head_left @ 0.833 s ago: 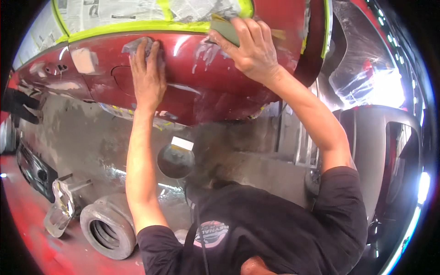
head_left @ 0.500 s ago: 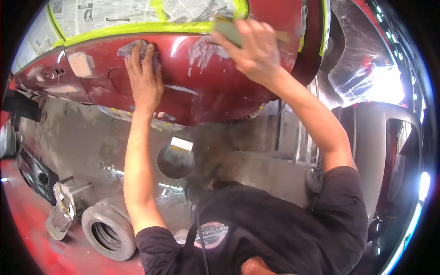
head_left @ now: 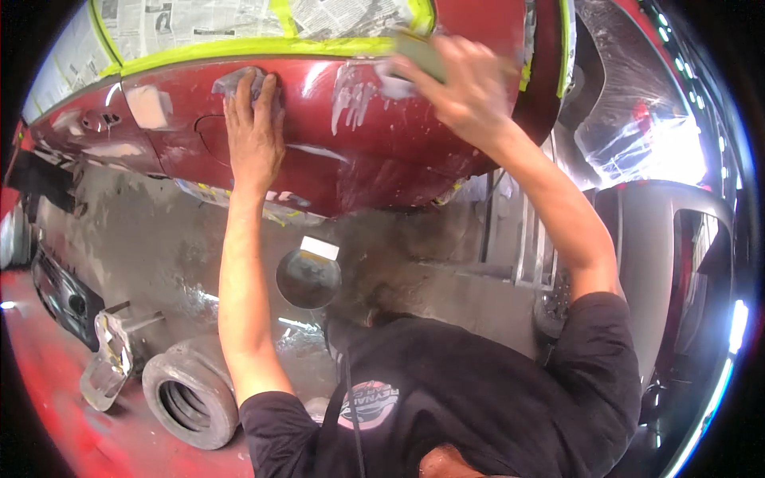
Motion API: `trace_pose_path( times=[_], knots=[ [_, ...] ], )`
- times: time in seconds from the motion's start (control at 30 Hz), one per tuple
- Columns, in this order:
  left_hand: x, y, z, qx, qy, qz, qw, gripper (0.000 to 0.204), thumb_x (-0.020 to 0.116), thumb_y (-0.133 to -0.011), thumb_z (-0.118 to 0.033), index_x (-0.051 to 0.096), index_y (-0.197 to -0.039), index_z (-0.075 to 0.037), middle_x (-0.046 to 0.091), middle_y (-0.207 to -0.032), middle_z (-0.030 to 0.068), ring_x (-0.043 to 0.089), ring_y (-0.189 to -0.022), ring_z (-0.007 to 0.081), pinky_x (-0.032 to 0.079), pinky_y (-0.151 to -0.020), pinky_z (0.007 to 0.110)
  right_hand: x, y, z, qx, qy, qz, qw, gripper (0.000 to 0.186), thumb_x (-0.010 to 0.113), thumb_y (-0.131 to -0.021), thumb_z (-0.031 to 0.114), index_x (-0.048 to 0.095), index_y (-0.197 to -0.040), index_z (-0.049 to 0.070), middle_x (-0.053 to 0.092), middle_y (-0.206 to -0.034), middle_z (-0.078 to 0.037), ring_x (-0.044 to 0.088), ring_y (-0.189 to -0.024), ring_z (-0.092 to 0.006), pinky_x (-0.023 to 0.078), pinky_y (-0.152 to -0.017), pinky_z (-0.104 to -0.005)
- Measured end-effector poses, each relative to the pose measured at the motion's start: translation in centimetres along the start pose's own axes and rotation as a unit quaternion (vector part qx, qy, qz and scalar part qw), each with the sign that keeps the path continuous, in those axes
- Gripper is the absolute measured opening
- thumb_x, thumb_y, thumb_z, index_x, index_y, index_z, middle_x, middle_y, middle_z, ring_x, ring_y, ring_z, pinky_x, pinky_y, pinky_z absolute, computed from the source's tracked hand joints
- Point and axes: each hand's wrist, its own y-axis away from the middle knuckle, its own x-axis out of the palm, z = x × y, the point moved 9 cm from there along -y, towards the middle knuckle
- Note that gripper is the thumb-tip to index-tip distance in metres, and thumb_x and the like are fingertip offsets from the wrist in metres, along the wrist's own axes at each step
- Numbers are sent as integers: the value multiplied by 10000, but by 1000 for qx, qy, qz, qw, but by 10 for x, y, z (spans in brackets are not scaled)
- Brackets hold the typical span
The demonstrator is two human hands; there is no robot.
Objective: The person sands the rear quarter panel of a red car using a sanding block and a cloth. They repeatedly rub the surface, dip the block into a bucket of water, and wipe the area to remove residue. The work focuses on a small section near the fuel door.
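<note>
My left hand (head_left: 253, 143) presses a crumpled grey rag (head_left: 231, 83) against the red car body panel (head_left: 390, 159), its fingers bent over the cloth. In my right hand (head_left: 476, 99) is a green block that looks like a sanding block (head_left: 421, 56), gripped at the panel's upper edge. The block and fingers are smeared by motion. Just left of and below the block, pale milky liquid (head_left: 348, 103) runs down the red paint. A pale filler patch (head_left: 149, 107) lies on the panel to the left of my left hand.
Newspaper masking (head_left: 199, 24) edged with yellow-green tape (head_left: 239, 49) covers the car's window area. A round dark bucket (head_left: 309, 280) with a white block (head_left: 319, 248) on its rim stands below. Tyres (head_left: 191, 398) lie lower left; a bumper (head_left: 649, 239) stands at right.
My right hand has moved a little to the right along the panel with the sanding block. My left hand stays on the rag at the same spot; the view has shifted slightly.
</note>
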Motion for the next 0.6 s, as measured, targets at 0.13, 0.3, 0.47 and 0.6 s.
trace_pose_path(
  times=[0.13,0.3,0.47,0.6],
  knots=[
    [6,-5,-8,0,9,-36,999,571,643,-1015,-134,494,-1566,-131,395,-1635,184,374,-1511,461,263,-1273,644,-37,81,-42,32,25,0,999,566,747,-800,136,756,-1355,245,631,-1299,-170,612,-1162,-351,492,-993,-501],
    [11,1,-8,1,23,-30,999,580,659,-1006,-126,503,-1565,-128,385,-1648,202,375,-1524,435,252,-1274,644,4,3,26,19,-42,16,999,579,754,-819,176,723,-1392,245,634,-1245,-141,615,-1130,-328,497,-964,-492],
    [-3,2,6,5,40,-35,999,589,659,-1002,-111,502,-1570,-127,372,-1661,213,362,-1534,435,225,-1282,645,-25,71,-12,19,-13,11,1000,585,755,-828,196,710,-1409,245,634,-1290,-139,619,-1131,-314,517,-953,-492],
    [4,-6,-7,-8,41,-43,998,598,656,-981,-64,507,-1558,-114,373,-1661,212,347,-1541,440,205,-1283,651,-33,84,-11,51,-11,13,999,510,739,-853,207,736,-1362,234,652,-1223,-136,631,-1099,-306,514,-925,-493]
  ],
)
